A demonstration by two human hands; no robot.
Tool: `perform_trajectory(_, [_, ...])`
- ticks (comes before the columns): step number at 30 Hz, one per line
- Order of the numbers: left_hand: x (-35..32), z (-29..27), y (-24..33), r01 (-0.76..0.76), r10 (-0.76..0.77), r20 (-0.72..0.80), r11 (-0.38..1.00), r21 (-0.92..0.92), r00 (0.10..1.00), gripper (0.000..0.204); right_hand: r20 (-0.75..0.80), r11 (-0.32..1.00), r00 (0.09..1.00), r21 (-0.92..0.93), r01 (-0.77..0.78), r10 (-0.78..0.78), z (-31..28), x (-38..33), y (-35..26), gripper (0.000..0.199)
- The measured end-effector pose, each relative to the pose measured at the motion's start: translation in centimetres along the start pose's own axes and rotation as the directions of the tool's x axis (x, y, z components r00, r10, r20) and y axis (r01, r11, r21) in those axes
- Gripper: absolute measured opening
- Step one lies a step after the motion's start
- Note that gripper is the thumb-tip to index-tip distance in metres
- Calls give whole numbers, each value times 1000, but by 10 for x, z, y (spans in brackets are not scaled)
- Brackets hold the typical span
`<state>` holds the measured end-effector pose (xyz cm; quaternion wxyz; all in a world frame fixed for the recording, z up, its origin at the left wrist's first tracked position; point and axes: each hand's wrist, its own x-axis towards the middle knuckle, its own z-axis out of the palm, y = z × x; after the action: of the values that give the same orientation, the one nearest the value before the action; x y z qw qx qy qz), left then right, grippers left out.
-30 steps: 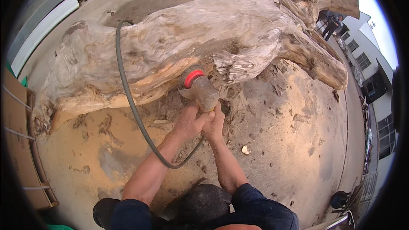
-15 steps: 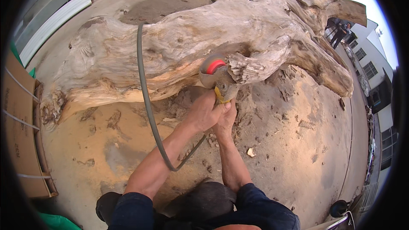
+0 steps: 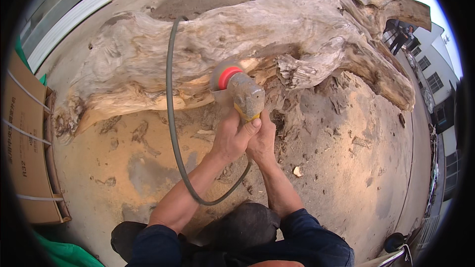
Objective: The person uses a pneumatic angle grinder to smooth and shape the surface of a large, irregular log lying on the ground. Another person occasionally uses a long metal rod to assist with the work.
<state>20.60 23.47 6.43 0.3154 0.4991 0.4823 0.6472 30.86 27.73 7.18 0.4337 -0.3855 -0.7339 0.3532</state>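
Note:
Both hands are wrapped round the yellow body of an angle grinder (image 3: 248, 96) with a dusty grey head. My left hand (image 3: 230, 136) grips it on the left, its thumb laid across toward the other hand. My right hand (image 3: 262, 141) closes round the lower right side, its fingers partly hidden. The grinder's disc (image 3: 222, 76), blurred with a red hub, is at the lower flank of a big weathered driftwood trunk (image 3: 198, 39). Whether the disc touches the wood I cannot tell. A grey-green cord (image 3: 170, 84) loops from the trunk over my left forearm and back below my hands.
Sandy dust and wood chips cover the concrete floor (image 3: 346, 168). A broken stub (image 3: 302, 71) juts from the trunk to the right. Strapped cardboard boxes (image 3: 27, 143) stand at the left, with green sheeting (image 3: 69, 252) below. Another person (image 3: 402, 38) stands far off at the right.
The grinder and both hands have moved left and slightly up along the trunk's lower flank, away from the broken stub. The cord has shifted, and the whole view has turned slightly.

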Motion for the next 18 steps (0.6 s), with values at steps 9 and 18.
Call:
perform_trajectory(9, [-8,-6,7,-10,4,-60,995,-97,998,52,71,998,995,-23,66,-64,2,1,-16,31])
perform_trajectory(18, [21,-4,-4,34,-64,129,975,221,990,57,-113,972,993,233,7,20,17,5,42,41])
